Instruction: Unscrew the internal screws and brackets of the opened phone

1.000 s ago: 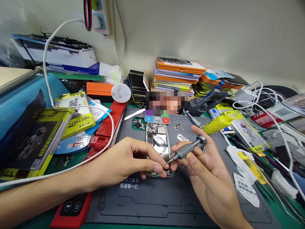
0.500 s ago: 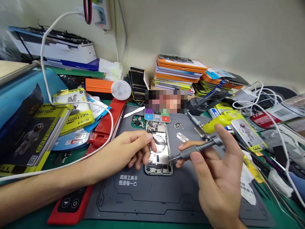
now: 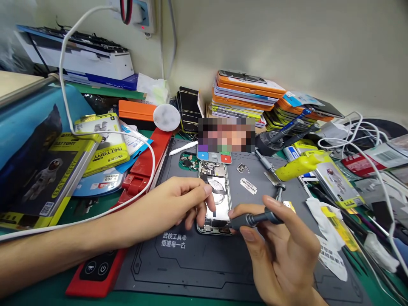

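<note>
An opened smartphone (image 3: 219,212) lies on the grey work mat, its metal inner parts and round coil bare. My left hand (image 3: 191,197) rests over the phone's left side, fingers loosely bent and apart. Some of its fingertips overlap the phone; whether they press on it I cannot tell. My right hand (image 3: 283,242) is closed round a grey precision screwdriver (image 3: 253,219), held at a low slant. The driver's tip reaches the phone's lower right corner, where my fingers partly hide it. A razor blade (image 3: 248,185) lies right of the phone, with a small metal part (image 3: 243,168) behind it.
Behind the phone are a green circuit board (image 3: 188,162) and a white stick (image 3: 183,148). A yellow bottle (image 3: 299,165) lies right, near a tool holder (image 3: 270,142). Left are a red lamp-like device (image 3: 146,163), battery boxes (image 3: 106,140) and a white cable (image 3: 153,170).
My right hand has moved left and slightly down with the screwdriver, which now lies flatter and closer to the phone's corner. My left hand stays by the phone. The view has shifted slightly.
</note>
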A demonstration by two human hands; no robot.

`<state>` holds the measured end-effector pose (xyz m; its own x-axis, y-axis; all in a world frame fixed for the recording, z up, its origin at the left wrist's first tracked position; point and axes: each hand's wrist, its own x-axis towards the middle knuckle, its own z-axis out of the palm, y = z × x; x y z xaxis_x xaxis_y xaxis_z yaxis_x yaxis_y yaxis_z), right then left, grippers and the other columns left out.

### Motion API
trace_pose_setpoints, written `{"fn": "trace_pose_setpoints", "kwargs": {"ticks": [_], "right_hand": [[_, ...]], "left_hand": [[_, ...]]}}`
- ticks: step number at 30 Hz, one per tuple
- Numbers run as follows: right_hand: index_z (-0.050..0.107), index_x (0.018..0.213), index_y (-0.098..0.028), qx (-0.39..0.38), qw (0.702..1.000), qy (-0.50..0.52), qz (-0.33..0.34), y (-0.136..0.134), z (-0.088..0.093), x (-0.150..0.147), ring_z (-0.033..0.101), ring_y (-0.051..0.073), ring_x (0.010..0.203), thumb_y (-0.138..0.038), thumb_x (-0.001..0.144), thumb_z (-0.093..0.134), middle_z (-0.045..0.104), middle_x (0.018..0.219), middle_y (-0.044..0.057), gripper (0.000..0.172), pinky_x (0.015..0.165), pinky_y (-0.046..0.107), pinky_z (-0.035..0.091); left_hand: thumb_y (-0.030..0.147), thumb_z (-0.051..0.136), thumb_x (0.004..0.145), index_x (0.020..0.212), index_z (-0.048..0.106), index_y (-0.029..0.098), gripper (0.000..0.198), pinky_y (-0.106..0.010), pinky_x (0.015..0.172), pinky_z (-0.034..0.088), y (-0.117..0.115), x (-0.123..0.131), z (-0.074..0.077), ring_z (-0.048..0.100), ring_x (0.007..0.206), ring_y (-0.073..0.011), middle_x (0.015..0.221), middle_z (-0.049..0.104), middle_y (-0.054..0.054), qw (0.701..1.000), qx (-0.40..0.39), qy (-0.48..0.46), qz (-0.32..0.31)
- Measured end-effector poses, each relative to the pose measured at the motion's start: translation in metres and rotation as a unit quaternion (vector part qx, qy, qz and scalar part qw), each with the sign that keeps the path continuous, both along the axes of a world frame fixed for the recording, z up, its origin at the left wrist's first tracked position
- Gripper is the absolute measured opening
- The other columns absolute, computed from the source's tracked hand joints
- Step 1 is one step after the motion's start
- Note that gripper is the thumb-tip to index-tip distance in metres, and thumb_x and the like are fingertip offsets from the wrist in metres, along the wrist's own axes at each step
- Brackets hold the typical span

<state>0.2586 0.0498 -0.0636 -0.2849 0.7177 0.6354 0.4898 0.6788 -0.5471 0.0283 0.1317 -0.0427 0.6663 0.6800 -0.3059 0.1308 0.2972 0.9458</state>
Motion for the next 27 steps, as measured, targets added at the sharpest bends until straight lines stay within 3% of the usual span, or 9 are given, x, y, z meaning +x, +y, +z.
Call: {"fn": "trace_pose_setpoints", "kwargs": {"ticks": [5, 11, 16, 21, 27], "right_hand": [[0.026, 0.171, -0.014, -0.008, 1.0, -0.013, 0.025, -0.002, -0.002, 0.003, 0.06, 0.022, 0.128, 0.005, 0.107, 0.047, 0.051, 0.137, 0.02, 0.069, 0.101, 0.034, 0.062], [0.026, 0.171, -0.016, -0.004, 0.999, -0.031, 0.022, 0.001, 0.001, 0.003, 0.06, 0.021, 0.128, 0.002, 0.108, 0.049, 0.05, 0.14, 0.019, 0.07, 0.095, 0.029, 0.062], [0.039, 0.169, -0.014, 0.04, 0.997, -0.057, 0.041, 0.008, 0.014, 0.007, 0.06, 0.016, 0.122, -0.012, 0.117, 0.047, 0.052, 0.14, 0.014, 0.053, 0.106, 0.03, 0.053], [0.048, 0.163, -0.01, 0.064, 0.996, -0.056, 0.032, 0.009, 0.02, 0.01, 0.059, 0.014, 0.122, 0.006, 0.104, 0.045, 0.055, 0.137, 0.011, 0.061, 0.103, 0.026, 0.05], [0.046, 0.163, -0.01, 0.038, 0.996, -0.035, 0.074, 0.009, 0.023, 0.005, 0.058, 0.013, 0.122, 0.008, 0.102, 0.042, 0.055, 0.133, 0.01, 0.063, 0.105, 0.026, 0.048]], "left_hand": [[0.055, 0.05, 0.111, 0.097, 0.067, 0.018, 0.044, -0.019, 0.054, 0.038, 0.0, -0.001, 0.001, 0.056, 0.062, -0.006, 0.076, 0.068, 0.003, 1.0, -0.001, 0.008, -0.004], [0.055, 0.048, 0.112, 0.096, 0.067, 0.018, 0.045, -0.02, 0.055, 0.038, 0.001, 0.0, 0.002, 0.056, 0.062, -0.0067, 0.076, 0.069, 0.003, 1.0, 0.003, 0.013, -0.004], [0.054, 0.052, 0.11, 0.095, 0.067, 0.018, 0.042, -0.021, 0.053, 0.037, 0.0, 0.0, 0.001, 0.056, 0.061, -0.0071, 0.075, 0.069, 0.003, 1.0, 0.008, 0.002, 0.005], [0.055, 0.053, 0.11, 0.096, 0.067, 0.018, 0.043, -0.02, 0.054, 0.037, 0.0, 0.001, -0.002, 0.057, 0.062, -0.0066, 0.075, 0.069, 0.003, 1.0, 0.008, -0.005, 0.006], [0.054, 0.051, 0.111, 0.097, 0.067, 0.017, 0.042, -0.019, 0.055, 0.036, -0.001, 0.001, -0.002, 0.055, 0.061, -0.0059, 0.076, 0.068, 0.003, 1.0, 0.003, -0.004, 0.001]]}}
